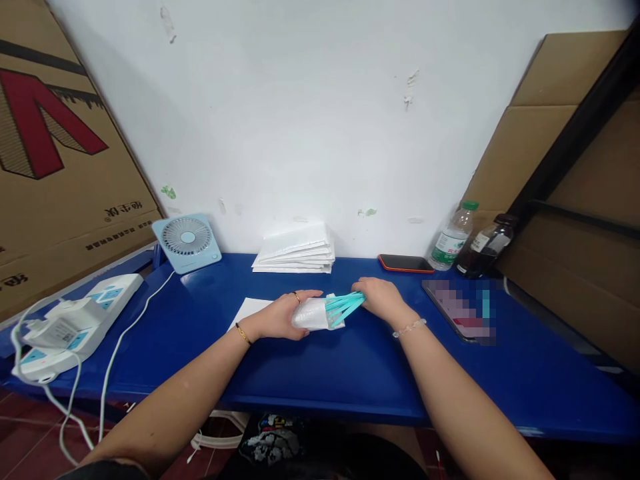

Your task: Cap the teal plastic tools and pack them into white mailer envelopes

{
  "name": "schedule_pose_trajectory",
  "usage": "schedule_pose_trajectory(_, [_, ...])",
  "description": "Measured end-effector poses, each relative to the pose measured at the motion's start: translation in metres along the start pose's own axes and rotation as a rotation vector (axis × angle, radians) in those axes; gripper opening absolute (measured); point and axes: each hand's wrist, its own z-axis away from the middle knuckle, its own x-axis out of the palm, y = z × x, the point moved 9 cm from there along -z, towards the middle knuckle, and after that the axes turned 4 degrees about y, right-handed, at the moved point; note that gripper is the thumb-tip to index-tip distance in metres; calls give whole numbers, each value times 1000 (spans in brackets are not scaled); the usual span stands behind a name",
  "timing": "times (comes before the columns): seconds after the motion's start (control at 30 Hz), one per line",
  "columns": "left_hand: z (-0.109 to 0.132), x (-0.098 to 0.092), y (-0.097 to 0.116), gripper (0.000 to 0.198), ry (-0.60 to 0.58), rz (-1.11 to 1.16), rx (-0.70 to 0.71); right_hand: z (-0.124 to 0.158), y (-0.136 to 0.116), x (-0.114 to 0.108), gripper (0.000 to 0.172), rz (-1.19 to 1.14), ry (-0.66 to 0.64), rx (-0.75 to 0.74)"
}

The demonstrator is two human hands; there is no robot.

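Note:
My left hand wraps round a small whitish pouch that looks like bubble wrap, its mouth turned to the right. From that mouth fans a bundle of thin turquoise strips. The fingers of my right hand are closed on the strips' right-hand ends; exactly what the strips are I cannot tell. Beneath and left of my left hand, a flat white sheet or envelope lies on the blue table, partly covered by the hand.
White padded envelopes are stacked against the wall. A light-blue fan and a power strip with cables stand left. On the right are an orange-edged phone, another phone, a clear bottle and a dark bottle.

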Motion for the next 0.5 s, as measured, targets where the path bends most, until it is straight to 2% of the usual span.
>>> schedule_pose_trajectory(0.13, [-1,-5,-5,82,32,101,-31,0,-1,-6,16,38,46,33])
schedule_pose_trajectory(0.5, [2,-22,-7,75,123,131,-36,6,-9,-18,9,106,120,69])
